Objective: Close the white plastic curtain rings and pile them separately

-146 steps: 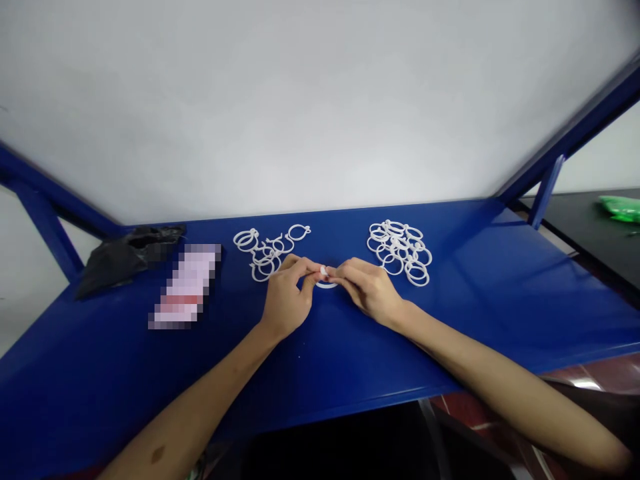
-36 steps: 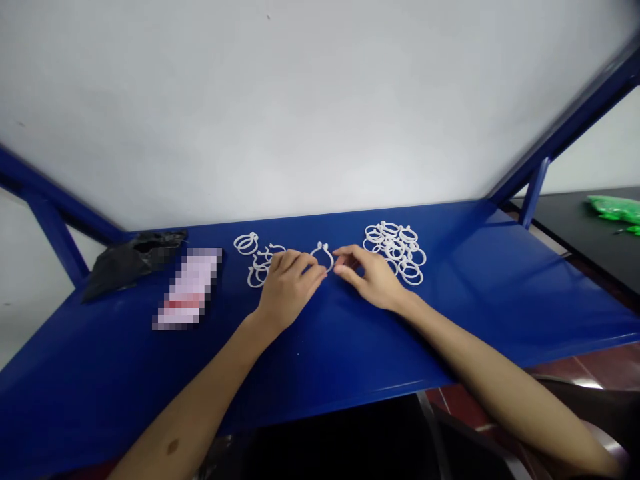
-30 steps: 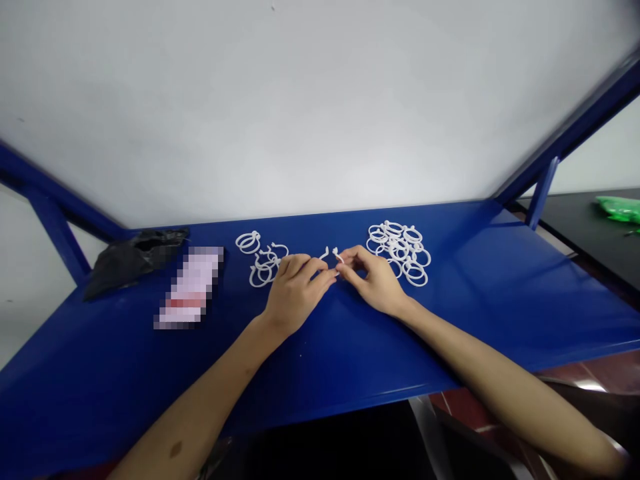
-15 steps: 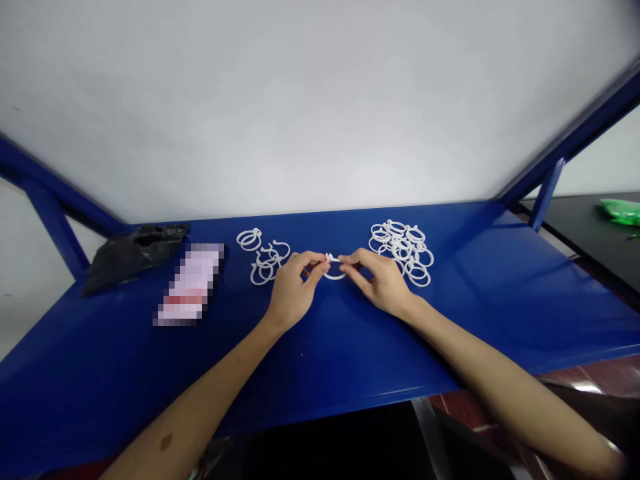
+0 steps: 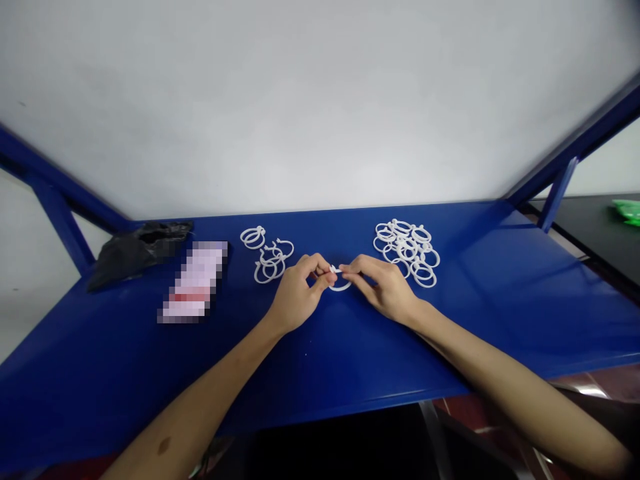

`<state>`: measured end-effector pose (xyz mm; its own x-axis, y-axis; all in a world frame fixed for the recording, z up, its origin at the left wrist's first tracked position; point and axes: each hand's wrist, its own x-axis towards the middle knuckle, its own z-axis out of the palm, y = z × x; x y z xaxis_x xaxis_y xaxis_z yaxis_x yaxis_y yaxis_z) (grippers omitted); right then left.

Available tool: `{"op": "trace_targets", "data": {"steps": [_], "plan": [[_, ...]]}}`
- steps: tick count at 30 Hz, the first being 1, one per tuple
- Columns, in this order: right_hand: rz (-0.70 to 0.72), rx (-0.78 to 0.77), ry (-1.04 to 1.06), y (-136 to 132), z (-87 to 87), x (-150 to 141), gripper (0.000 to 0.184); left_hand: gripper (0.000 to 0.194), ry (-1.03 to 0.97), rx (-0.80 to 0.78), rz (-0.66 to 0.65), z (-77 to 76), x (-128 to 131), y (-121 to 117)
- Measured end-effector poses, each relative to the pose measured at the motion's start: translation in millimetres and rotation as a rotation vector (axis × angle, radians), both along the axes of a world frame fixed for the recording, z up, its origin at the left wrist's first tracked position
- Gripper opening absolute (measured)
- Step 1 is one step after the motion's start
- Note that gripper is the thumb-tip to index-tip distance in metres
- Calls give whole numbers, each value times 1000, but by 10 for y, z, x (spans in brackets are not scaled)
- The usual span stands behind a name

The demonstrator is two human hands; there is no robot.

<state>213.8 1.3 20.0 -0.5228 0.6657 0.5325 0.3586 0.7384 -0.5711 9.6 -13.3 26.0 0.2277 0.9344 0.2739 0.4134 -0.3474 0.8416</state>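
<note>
Between my two hands is a white plastic ring (image 5: 341, 289), which looks like a shower curtain ring. My left hand (image 5: 300, 293) pinches its left side near a small knobbed end at the top. Thumb and fingertips of my right hand (image 5: 387, 287) are closed on the other side of it. The fingers hide part of the ring, so I cannot tell whether its ends are joined. Left of my left hand lie several similar rings (image 5: 265, 283), some with a gap in them. A larger heap of white rings (image 5: 407, 249) sits just beyond my right hand.
A blue tabletop (image 5: 350, 373) carries everything, with a pale wall (image 5: 320, 107) behind. At the left are a black plastic bag (image 5: 125, 257) and a blurred-out flat pinkish item (image 5: 195, 280). Blue braces (image 5: 560, 193) rise at both sides. Something green (image 5: 627, 210) lies far right on a dark surface.
Both hands have come slightly closer together and a little lower in view, still on the ring. The whole scene has shifted slightly right with the camera.
</note>
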Motion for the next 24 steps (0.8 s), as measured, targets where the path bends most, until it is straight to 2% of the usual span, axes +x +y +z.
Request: {"op": "trace_targets", "data": {"steps": [4, 8, 11, 14, 16, 19, 24], "plan": [[43, 66, -38, 13, -77, 15, 17, 18, 65, 48, -1, -11, 19, -18], [-41, 133, -122, 46, -105, -1, 20, 15, 190, 145, 24, -102, 3, 55], [-220, 213, -207, 101, -5, 24, 22, 19, 413, 259, 97, -190, -94, 181], [-509, 278, -278, 198, 144, 173, 22, 35, 651, 315, 291, -260, -241, 308], [-707, 276, -338, 283, 214, 339, 21, 37, 776, 313, 392, -287, -323, 364], [-901, 212, -424, 412, 242, 610, 22, 30, 905, 290, 424, -295, -383, 395], [-1030, 111, -475, 549, 176, 886, 25, 20, 902, 342, 387, -245, -357, 369]]}}
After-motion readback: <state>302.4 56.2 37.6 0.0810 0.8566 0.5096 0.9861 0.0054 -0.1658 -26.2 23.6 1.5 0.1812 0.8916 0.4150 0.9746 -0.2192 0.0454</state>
